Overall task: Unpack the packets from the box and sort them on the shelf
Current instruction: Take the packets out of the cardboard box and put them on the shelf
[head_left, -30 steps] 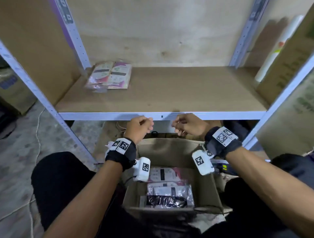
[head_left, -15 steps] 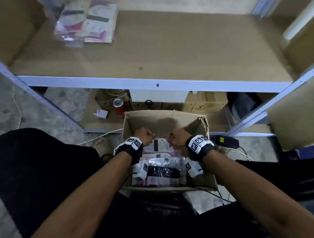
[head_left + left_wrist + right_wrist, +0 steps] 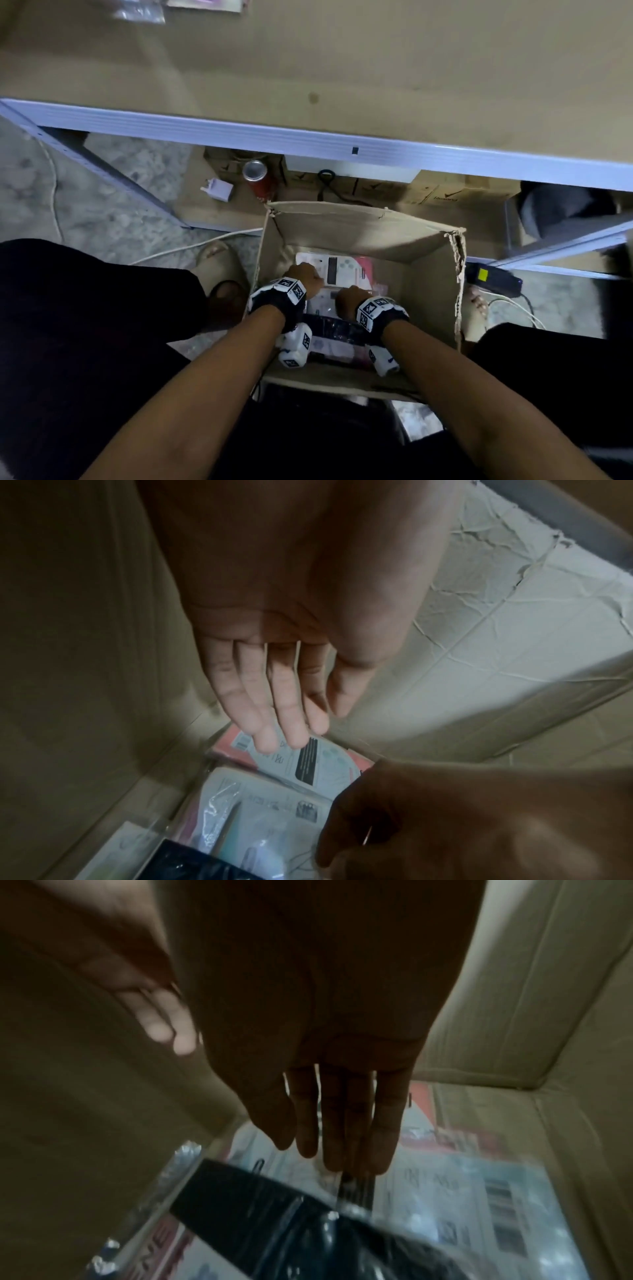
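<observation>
Head view: packets (image 3: 337,274) lie inside the cardboard box (image 3: 435,274), against its far wall. Left hand (image 3: 303,275) and right hand (image 3: 349,299), fingers straight, holding nothing, hover just above them. Shelf (image 3: 342,68) beyond.

Both hands are now deep inside the cardboard box (image 3: 435,274), where a second ago they hovered as loose fists above it, near the shelf's front rail (image 3: 308,135). The left hand (image 3: 303,275) has uncurled; its straight fingers (image 3: 270,723) reach the white-and-pink packet (image 3: 337,270) at the far end. The right hand (image 3: 349,299) has also opened, fingers (image 3: 349,1123) extended over the clear-wrapped packets (image 3: 445,1191). The head view has tipped downward, so the packets on the shelf (image 3: 202,3) now sit at the top edge.
</observation>
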Tool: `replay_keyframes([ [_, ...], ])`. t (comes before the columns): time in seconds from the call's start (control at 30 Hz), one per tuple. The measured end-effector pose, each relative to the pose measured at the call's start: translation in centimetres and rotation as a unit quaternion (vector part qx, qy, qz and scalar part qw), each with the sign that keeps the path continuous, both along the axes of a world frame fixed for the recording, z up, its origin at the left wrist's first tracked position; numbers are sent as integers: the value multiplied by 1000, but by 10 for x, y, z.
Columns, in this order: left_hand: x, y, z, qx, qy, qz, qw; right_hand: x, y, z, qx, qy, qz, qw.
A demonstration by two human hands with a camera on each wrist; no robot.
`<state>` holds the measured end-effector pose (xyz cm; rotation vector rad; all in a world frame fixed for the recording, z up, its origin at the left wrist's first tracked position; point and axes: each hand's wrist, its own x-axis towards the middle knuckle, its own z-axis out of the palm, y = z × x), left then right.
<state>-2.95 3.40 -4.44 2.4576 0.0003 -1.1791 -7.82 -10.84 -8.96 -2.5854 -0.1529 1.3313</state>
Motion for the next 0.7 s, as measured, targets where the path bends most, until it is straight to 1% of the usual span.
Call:
replay_keyframes([
  [0.07,-1,0,-3,3,3,-6,1000,-9,-2,-10,4,-11,17,1000],
  [0.17,-1,0,-8,0,7,5,1000,-18,-2,-20,-4,-13,26,1000],
  [0.23,-2,0,-10,-3,12,17,1000,-20,1,-22,-2,-13,28,1000],
  [0.47,-1,9,-27,-21,37,2,999,-21,2,-23,6,-36,66,997],
  [0.63,0,10,-29,-11,28,-26,999,-17,-10,-20,-17,-103,43,994],
  [0.7,-1,8,-29,0,21,-37,999,-16,-17,-19,-19,-112,29,993],
])
